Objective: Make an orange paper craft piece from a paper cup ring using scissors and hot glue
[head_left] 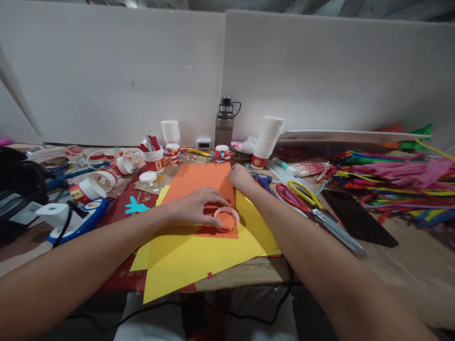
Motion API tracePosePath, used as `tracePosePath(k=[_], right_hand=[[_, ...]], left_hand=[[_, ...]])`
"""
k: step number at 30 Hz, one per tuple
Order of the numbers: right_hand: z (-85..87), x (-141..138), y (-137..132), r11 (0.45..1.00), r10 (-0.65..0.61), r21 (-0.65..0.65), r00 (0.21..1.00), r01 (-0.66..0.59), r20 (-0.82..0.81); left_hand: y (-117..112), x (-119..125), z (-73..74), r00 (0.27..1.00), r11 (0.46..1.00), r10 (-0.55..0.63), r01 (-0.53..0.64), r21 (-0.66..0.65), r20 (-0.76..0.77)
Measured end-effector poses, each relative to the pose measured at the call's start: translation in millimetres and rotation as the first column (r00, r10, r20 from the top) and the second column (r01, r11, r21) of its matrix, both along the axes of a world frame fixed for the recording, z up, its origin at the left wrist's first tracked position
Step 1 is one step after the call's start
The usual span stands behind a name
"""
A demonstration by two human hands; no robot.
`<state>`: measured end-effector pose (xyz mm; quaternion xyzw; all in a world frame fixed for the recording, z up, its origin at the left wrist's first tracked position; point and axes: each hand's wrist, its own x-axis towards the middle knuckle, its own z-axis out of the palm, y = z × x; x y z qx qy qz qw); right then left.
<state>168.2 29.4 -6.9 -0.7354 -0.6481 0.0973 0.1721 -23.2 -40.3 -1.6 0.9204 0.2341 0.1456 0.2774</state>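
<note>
A cut paper cup ring stands on the orange paper, over yellow sheets. My left hand curves around the ring's left side, thumb at its near wall and fingers by its far rim. Farther off, at the right edge of the orange paper, my right hand is closed with its fingers curled in. Whatever it pinches is too small or hidden to make out. Just right of that hand lies a blue glue gun, partly covered by my forearm.
Large scissors and a black phone lie at the right, before pipe cleaners. Stacked paper cups and a bottle stand behind. Cut cups and a blue-white device crowd the left. A cable hangs below.
</note>
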Motion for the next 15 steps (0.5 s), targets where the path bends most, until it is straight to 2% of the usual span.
tracePosePath(k=[9, 15], right_hand=[[0.6, 0.0, -4.6, 0.998, 0.016, 0.06, 1.0, -0.017, 0.019], [10.8, 0.1, -18.3, 0.97, 0.114, 0.215, 0.993, -0.114, 0.012]], left_hand=[[8.6, -0.8, -13.5, 0.998, 0.999, 0.046, -0.046, -0.003, 0.031], [8.0, -2.6, -17.8, 0.996, 0.995, 0.086, -0.086, 0.041, 0.002]])
